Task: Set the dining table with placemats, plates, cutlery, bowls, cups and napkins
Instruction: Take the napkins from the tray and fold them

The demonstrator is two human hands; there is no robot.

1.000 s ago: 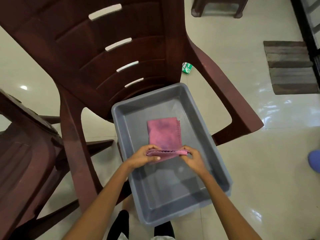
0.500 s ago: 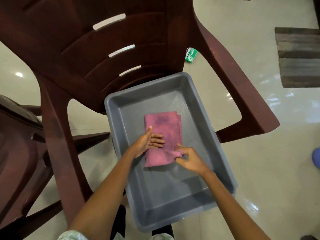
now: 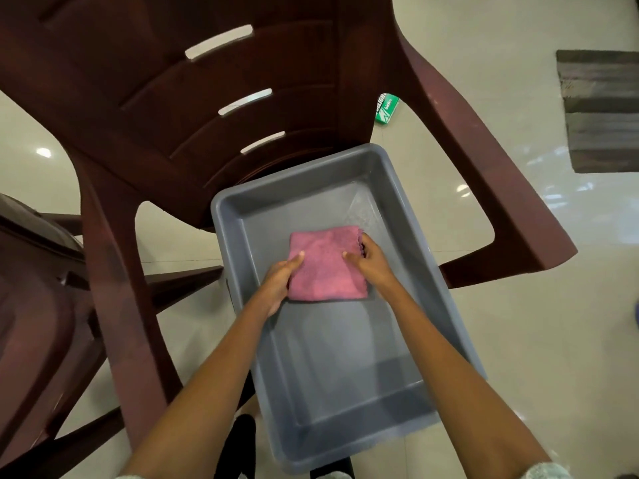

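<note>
The left hand (image 3: 278, 281) and right hand (image 3: 371, 261) each grip a side of the folded pink napkin (image 3: 325, 267) in the grey tub (image 3: 345, 375); an uneven lift could let the fold fall open.

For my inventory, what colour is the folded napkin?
Pink napkin, seen in the head view.

green packet (image 3: 387, 113): lies on the floor just behind the dark red chair (image 3: 193, 108), near its right armrest
printing on the packet: white lettering and a slanted white mark on the green face, too small and blurred to read for certain
</note>
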